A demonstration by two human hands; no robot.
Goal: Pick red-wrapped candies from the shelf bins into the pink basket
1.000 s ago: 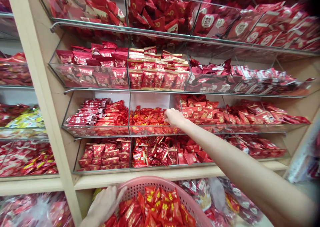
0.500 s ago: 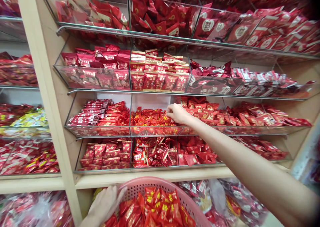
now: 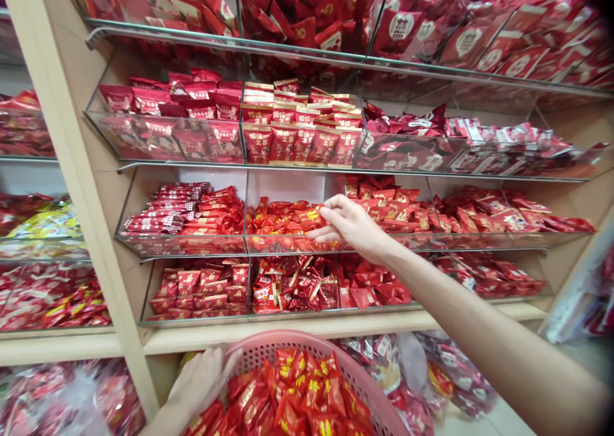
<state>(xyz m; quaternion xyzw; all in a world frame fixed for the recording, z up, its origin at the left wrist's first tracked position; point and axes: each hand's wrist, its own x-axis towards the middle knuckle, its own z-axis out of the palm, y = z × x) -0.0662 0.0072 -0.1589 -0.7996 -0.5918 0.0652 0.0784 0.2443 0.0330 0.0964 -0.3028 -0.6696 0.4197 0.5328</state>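
Observation:
My right hand [image 3: 352, 224] is at the front of a clear shelf bin, its thumb and fingers closed on a small red candy packet [image 3: 309, 217] with yellow print. Behind and around it, similar red packets [image 3: 278, 215] fill the bin. Low in the view, my left hand [image 3: 204, 380] grips the left rim of a pink perforated plastic basket [image 3: 268, 340]; part of its grip is hidden. Loose red and yellow-printed packets [image 3: 307, 391] are heaped inside the basket.
Clear-fronted bins of red wrapped sweets [image 3: 302, 135] rise in rows above. A pale wooden upright [image 3: 77, 186] divides off another shelf at left. Under the wooden ledge [image 3: 201, 339] lie bagged sweets [image 3: 71, 397]. A glass shelf edge [image 3: 288, 167] runs just above my right hand.
My right hand has drawn forward and turned, and a red candy packet now shows at its fingers. My left hand stays on the basket rim. The view has shifted slightly.

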